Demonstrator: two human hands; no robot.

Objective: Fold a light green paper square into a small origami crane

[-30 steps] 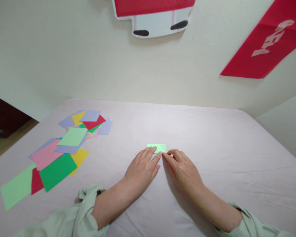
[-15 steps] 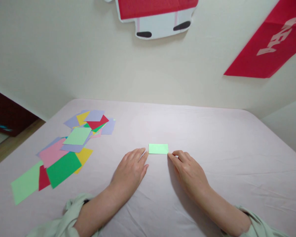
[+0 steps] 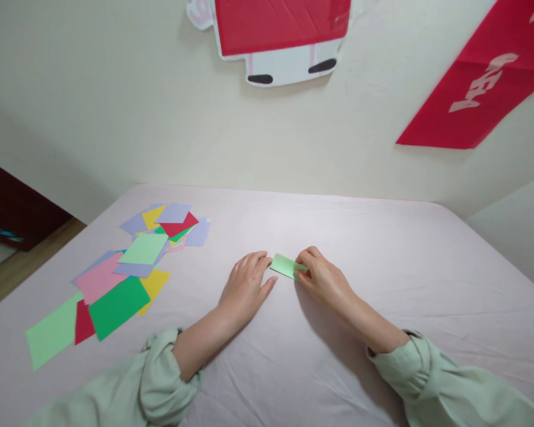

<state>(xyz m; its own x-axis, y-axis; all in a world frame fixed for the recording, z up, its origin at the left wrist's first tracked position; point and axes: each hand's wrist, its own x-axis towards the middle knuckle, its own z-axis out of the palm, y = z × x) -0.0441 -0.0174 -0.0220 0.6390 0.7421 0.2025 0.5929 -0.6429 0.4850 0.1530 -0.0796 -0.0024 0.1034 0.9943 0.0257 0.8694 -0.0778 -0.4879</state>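
A small light green folded paper (image 3: pixel 285 266) is slightly tilted above the pale sheet, its right end lower in view than its left. My right hand (image 3: pixel 324 274) grips that right end between thumb and fingers. At the paper's left end is my left hand (image 3: pixel 249 277), with thumb and fingers apart; its index fingertip is close to the corner, and I cannot tell whether it touches. The left hand holds nothing.
Loose coloured paper sheets (image 3: pixel 118 305) lie overlapping on the left of the sheet-covered surface (image 3: pixel 382 249). A wall stands behind, with a red and white cutout (image 3: pixel 285 26) and a red banner (image 3: pixel 463 89) on it.
The green paper lay flat and level between my hands; now its right end is gripped by my right hand and it is turned. My left thumb has spread from the fingers.
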